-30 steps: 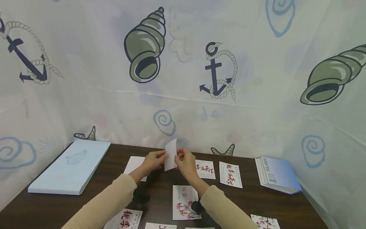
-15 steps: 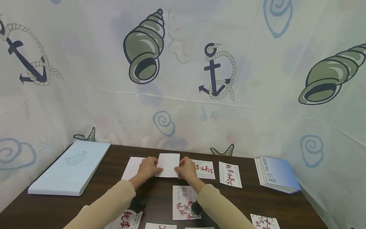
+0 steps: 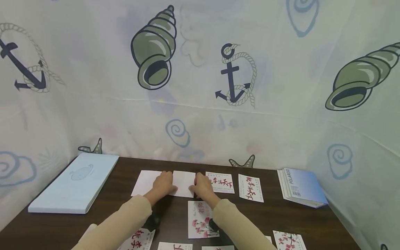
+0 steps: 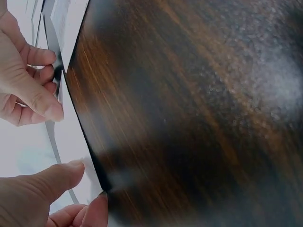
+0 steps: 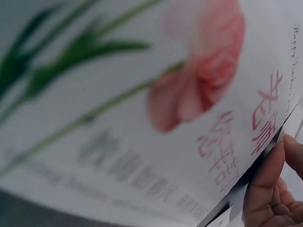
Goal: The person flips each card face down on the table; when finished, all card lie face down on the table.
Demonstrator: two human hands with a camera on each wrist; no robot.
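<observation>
A blank white card (image 3: 183, 183) lies low over the dark table between my two hands, beside another blank white card (image 3: 146, 182). My left hand (image 3: 164, 184) pinches its left side. In the left wrist view, the left thumb lies on the white card (image 4: 75, 137) with a fingertip at its corner. My right hand (image 3: 203, 186) pinches the opposite side, thumb on top and the other fingers curled at the edge. A printed flower card (image 5: 118, 85) fills much of the right wrist view, with the right hand (image 5: 272, 189) beyond it.
Right of the hands lie two cards with red lettering, one sideways (image 3: 222, 183) and one upright (image 3: 251, 188). A carnation card (image 3: 201, 224) and several others lie nearer. A pale blue box (image 3: 73, 184) stands left, Polaroid albums (image 3: 304, 187) right. A patterned curtain (image 3: 200, 139) closes the back.
The white card was held up and tilted on edge; both hands have lowered it and laid it nearly flat, next to the other blank card. The head view has shifted slightly.
</observation>
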